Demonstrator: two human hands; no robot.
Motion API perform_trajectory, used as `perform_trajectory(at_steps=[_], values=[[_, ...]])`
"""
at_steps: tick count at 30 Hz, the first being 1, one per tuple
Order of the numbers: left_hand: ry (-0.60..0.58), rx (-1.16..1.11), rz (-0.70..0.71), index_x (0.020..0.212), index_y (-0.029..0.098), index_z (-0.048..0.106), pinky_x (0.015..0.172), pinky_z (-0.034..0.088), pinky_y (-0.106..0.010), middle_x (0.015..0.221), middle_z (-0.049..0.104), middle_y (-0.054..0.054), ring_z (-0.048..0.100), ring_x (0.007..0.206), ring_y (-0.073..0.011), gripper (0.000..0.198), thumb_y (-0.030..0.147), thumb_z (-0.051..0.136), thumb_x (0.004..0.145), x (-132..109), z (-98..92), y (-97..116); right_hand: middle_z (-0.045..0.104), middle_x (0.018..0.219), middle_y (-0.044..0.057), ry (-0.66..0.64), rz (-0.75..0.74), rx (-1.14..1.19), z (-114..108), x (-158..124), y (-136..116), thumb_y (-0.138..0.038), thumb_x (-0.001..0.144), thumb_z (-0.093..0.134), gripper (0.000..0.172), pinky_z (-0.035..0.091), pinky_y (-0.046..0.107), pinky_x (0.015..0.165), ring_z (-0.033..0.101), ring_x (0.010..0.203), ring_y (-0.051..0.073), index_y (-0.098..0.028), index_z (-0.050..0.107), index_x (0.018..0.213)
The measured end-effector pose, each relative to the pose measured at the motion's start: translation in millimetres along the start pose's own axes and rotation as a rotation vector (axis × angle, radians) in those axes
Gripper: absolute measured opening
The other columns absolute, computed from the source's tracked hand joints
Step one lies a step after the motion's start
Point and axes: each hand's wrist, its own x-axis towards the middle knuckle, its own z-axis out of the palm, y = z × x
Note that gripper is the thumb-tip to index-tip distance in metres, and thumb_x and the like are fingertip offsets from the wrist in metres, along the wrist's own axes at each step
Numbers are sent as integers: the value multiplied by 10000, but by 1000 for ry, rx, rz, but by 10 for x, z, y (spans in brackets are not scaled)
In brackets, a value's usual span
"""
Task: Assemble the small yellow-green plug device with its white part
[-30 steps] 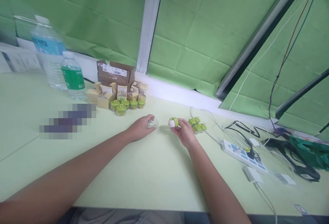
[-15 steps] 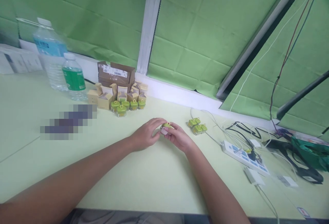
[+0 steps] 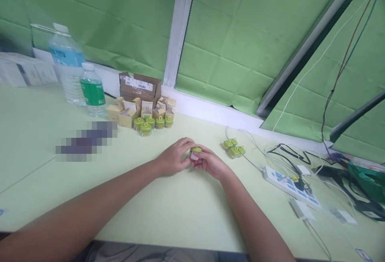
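Observation:
My left hand (image 3: 174, 158) and my right hand (image 3: 210, 163) meet at the middle of the pale green table (image 3: 168, 210), fingers closed together around one small green-lidded jar (image 3: 195, 150). Only the jar's green top shows between the fingertips. A clear piece seen earlier under my left hand is hidden now. A cluster of three similar green-lidded jars (image 3: 234, 148) stands just right of my right hand. Several more jars (image 3: 152, 123) stand further back left, in front of small tan cartons (image 3: 141, 109).
A brown cardboard box (image 3: 140, 85) sits behind the cartons. Two water bottles (image 3: 75, 73) stand at the back left. A white power strip (image 3: 288, 182) with cables and adapters lies at the right, near a green bag (image 3: 365, 180). Green blinds cover the window behind.
My two hands, apart a second ago with the jar in the right and a clear piece under the left, have come together on the jar. The view has shifted slightly.

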Motion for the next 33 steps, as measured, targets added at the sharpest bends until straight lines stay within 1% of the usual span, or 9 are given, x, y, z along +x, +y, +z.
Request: perform_trajectory(at_steps=[3, 5, 9, 12, 17, 22, 25, 30, 33], values=[[-7, 49, 6, 1323, 223, 539, 1078, 476, -438, 1388, 509, -117, 504, 1297, -295, 568, 96, 550, 770, -12, 15, 19, 649, 771, -14, 2, 8, -13, 28, 25, 20, -249, 743, 711, 307, 477, 230, 573, 587, 619, 120, -210, 623, 1035], [-40, 46, 23, 1376, 214, 495, 1104, 461, -444, 1466, 465, -123, 488, 1332, -295, 622, 91, 542, 768, -19, 39, 24, 595, 708, -29, 17, 3, -44, 59, 48, 42, -231, 725, 651, 208, 459, 228, 537, 530, 579, 113, -202, 603, 926], [-90, 2, 64, 1425, 209, 453, 1150, 425, -435, 1431, 545, -99, 508, 1332, -255, 649, 60, 487, 794, -18, 94, 22, 503, 649, -37, -4, -20, -135, 113, 76, 72, -225, 712, 560, 58, 427, 230, 509, 438, 546, 102, -195, 546, 759], [-103, -15, 69, 1414, 209, 476, 1152, 422, -445, 1403, 578, -95, 518, 1325, -250, 620, 68, 479, 810, -17, 107, 8, 489, 641, -36, -14, -27, -174, 113, 83, 85, -215, 691, 539, 56, 417, 234, 503, 415, 541, 105, -201, 532, 744], [-172, -33, 18, 1412, 224, 510, 1137, 443, -443, 1460, 542, -98, 509, 1345, -273, 623, 112, 548, 800, -43, 53, -21, 504, 633, -26, -43, -2, -235, 55, 80, 111, -238, 694, 532, 58, 447, 254, 517, 460, 548, 126, -206, 545, 740], [-172, -61, 18, 1389, 239, 536, 1123, 449, -428, 1423, 571, -85, 532, 1314, -273, 607, 103, 555, 799, -38, 13, 14, 446, 579, -35, 15, -30, -325, 51, 72, 111, -258, 709, 509, 71, 414, 239, 473, 448, 513, 119, -208, 503, 659], [-145, -80, 11, 1378, 253, 533, 1081, 472, -400, 1350, 610, -72, 566, 1249, -256, 593, 97, 549, 806, -14, 4, 45, 454, 613, -45, 58, -79, -319, 51, 75, 97, -249, 697, 538, 49, 422, 237, 477, 411, 511, 105, -206, 537, 720], [-116, -72, -73, 1257, 245, 587, 966, 514, -377, 1169, 652, -65, 617, 1094, -251, 447, 169, 586, 816, 17, -42, 40, 521, 650, -50, 132, -63, -294, -1, 64, 52, -290, 708, 585, 272, 425, 237, 486, 433, 512, 104, -208, 620, 965], [-83, -49, -94, 1211, 246, 587, 946, 514, -363, 1163, 645, -56, 617, 1083, -241, 397, 181, 587, 819, 17, -57, 9, 509, 643, -58, 181, -68, -311, -31, 50, 17, -308, 713, 592, 326, 421, 235, 491, 454, 526, 111, -211, 614, 1023]])
